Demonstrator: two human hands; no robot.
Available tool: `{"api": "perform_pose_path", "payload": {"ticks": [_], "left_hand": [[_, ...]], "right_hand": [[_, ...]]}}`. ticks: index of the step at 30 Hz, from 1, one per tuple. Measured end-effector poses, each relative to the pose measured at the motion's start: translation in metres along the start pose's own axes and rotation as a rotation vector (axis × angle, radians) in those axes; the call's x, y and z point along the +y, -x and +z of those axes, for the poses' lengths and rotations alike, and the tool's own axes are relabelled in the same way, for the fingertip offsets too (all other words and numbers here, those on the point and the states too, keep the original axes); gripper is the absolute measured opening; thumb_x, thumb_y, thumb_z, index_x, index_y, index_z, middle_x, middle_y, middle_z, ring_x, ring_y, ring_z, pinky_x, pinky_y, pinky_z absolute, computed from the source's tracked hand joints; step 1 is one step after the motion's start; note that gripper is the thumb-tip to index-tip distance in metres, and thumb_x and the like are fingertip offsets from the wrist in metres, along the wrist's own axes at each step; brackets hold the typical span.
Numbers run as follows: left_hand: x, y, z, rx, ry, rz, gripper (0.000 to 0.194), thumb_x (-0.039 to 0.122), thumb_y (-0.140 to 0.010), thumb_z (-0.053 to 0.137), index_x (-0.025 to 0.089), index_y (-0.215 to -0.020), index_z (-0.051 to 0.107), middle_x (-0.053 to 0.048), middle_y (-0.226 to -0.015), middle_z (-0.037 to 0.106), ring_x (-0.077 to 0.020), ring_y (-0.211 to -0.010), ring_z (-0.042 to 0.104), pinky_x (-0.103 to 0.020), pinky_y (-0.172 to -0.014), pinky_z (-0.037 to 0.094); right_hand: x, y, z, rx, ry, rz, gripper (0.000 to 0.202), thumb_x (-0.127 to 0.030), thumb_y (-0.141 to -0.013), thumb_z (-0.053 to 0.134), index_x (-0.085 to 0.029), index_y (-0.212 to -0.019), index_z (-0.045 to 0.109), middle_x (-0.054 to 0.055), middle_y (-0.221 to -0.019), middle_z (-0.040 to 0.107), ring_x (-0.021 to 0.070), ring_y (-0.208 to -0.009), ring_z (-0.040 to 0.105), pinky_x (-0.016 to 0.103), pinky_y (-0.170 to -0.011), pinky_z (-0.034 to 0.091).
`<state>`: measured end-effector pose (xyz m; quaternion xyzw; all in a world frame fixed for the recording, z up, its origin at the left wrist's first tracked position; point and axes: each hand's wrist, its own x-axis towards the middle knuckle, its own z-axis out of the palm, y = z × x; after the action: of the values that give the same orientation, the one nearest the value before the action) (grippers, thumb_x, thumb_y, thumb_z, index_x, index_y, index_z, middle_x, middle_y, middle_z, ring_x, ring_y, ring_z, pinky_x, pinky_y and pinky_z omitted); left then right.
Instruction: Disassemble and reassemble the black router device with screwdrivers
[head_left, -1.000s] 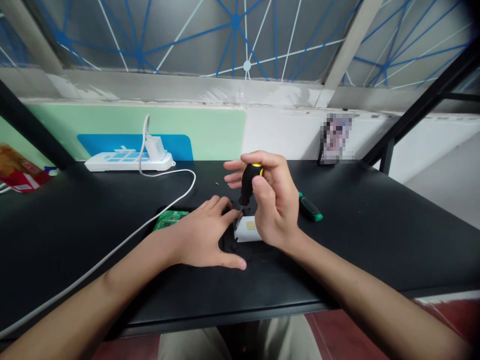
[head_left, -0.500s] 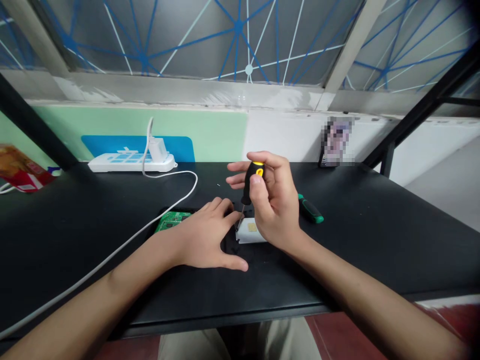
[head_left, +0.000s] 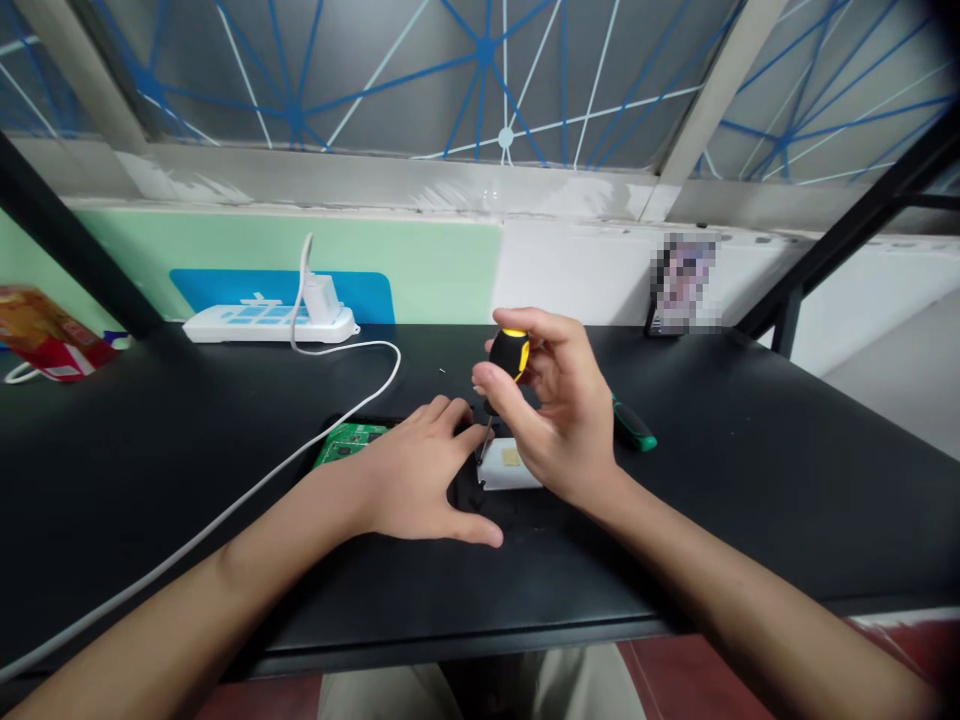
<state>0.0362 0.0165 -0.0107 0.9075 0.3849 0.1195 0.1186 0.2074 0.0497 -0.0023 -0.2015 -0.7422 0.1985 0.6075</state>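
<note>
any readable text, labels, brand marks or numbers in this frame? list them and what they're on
None can be read.
Red and orange packet at the desk's left edge: print too blurred to read.
Green circuit board under the left hand: markings too small to read.
Black and yellow screwdriver in the right hand: no visible lettering.
White power strip: no legible marking.
Card against the wall: pixelated.

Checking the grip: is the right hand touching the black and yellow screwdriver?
Touching. The head view shows the right hand wrapped around the screwdriver handle.
</note>
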Motion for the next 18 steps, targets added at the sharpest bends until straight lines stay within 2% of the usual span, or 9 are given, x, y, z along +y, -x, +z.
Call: {"api": "perform_pose_path", "payload": {"ticks": [6, 9, 14, 16, 18], "left_hand": [[-0.0010, 0.0003, 0.0016, 0.035, 0.006, 0.024, 0.086, 0.074, -0.079, 0.068, 0.022, -0.144, 0.049, -0.017, -0.140, 0.050, -0.0448, -0.129, 0.044, -0.063, -0.110, 0.034], [0.0001, -0.0003, -0.0001, 0.006, 0.005, 0.004, 0.085, 0.073, -0.078, 0.070, 0.020, -0.142, 0.051, -0.018, -0.139, 0.051, -0.0452, -0.127, 0.045, -0.064, -0.108, 0.037], [0.0009, -0.0006, -0.0019, 0.003, 0.029, 0.011, 0.087, 0.073, -0.078, 0.070, 0.020, -0.144, 0.048, -0.019, -0.137, 0.051, -0.0454, -0.127, 0.046, -0.064, -0.107, 0.037], [0.0011, -0.0006, -0.0023, 0.004, 0.025, 0.012, 0.087, 0.073, -0.078, 0.070, 0.020, -0.143, 0.049, -0.018, -0.136, 0.051, -0.0451, -0.127, 0.045, -0.064, -0.108, 0.037], [0.0018, -0.0006, -0.0030, -0.009, 0.014, 0.005, 0.083, 0.073, -0.078, 0.070, 0.020, -0.139, 0.052, -0.018, -0.135, 0.052, -0.0446, -0.127, 0.045, -0.063, -0.107, 0.038]], "right_hand": [[-0.0024, 0.0043, -0.0023, -0.105, -0.172, 0.066, 0.036, -0.027, -0.104, 0.042, -0.032, -0.139, 0.045, 0.003, -0.111, 0.066, 0.0151, -0.090, 0.071, 0.036, -0.075, 0.063], [-0.0020, 0.0040, -0.0014, -0.104, -0.162, 0.079, 0.034, -0.031, -0.102, 0.049, -0.033, -0.136, 0.046, 0.003, -0.112, 0.064, 0.0161, -0.092, 0.070, 0.035, -0.072, 0.062], [-0.0019, -0.0021, -0.0024, 0.010, 0.014, -0.010, 0.036, -0.027, -0.086, 0.075, -0.032, -0.118, 0.060, 0.002, -0.109, 0.058, 0.0169, -0.088, 0.065, 0.036, -0.072, 0.060], [-0.0038, -0.0040, -0.0038, 0.037, 0.060, -0.033, 0.035, -0.024, -0.084, 0.077, -0.031, -0.115, 0.064, 0.002, -0.106, 0.059, 0.0174, -0.089, 0.064, 0.036, -0.073, 0.060], [-0.0065, -0.0041, -0.0045, 0.028, 0.063, -0.018, 0.033, -0.022, -0.088, 0.072, -0.030, -0.119, 0.063, 0.002, -0.106, 0.061, 0.0172, -0.090, 0.065, 0.036, -0.075, 0.061]]}}
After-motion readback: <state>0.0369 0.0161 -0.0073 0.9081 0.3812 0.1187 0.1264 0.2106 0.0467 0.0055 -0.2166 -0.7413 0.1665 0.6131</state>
